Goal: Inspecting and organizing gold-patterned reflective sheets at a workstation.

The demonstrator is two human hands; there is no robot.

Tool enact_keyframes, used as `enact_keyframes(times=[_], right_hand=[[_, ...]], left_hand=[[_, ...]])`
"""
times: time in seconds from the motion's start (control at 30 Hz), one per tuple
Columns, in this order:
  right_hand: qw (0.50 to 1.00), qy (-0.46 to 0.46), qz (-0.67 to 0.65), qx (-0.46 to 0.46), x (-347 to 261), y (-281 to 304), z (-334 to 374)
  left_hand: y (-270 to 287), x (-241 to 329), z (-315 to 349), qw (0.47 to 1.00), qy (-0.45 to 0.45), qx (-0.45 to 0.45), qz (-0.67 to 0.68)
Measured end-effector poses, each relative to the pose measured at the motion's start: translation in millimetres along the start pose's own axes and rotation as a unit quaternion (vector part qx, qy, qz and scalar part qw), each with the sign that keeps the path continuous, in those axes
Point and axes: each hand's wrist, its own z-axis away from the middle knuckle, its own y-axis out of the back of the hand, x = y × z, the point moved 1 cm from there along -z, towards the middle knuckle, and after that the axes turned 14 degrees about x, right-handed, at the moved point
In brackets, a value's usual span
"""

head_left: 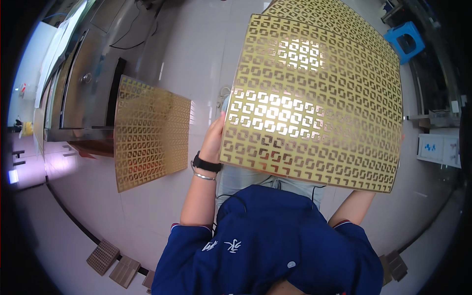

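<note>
I'm holding a big gold patterned sheet (314, 105) up in front of me, tilted, bright light glaring off its middle rows. My left hand (214, 137) grips its left edge near the lower corner, thumb on the face, fingers behind; black watch (206, 164) and thin bracelet (204, 176) on that wrist. My right hand is hidden behind the sheet's lower right, only the forearm (353, 206) shows coming up under the bottom edge, so I cannot tell how that grip sits. A second gold sheet (339, 22) peeks out behind the top edge of the first, whether it touches is unclear. A third gold sheet (151, 132) stands propped on the white tile floor (196, 54), leaning by a steel cabinet (93, 73) to my left, well apart from my hands. Blue stool (405, 42) upper right. Small grid trays (103, 256) on the floor lower left. Blue shirt (265, 241) fills the bottom.
</note>
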Motion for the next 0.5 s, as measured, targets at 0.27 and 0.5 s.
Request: enact_keyframes(times=[0.27, 0.5], right_hand=[[0.993, -0.011, -0.013, -0.115, -5, -13, 9], [0.993, -0.036, -0.029, -0.11, -9, 7, -13]], left_hand=[[9, -8, 10, 1.0, -0.003, 0.011, 0.001], [-6, 4, 11, 0.991, -0.021, 0.011, -0.131]])
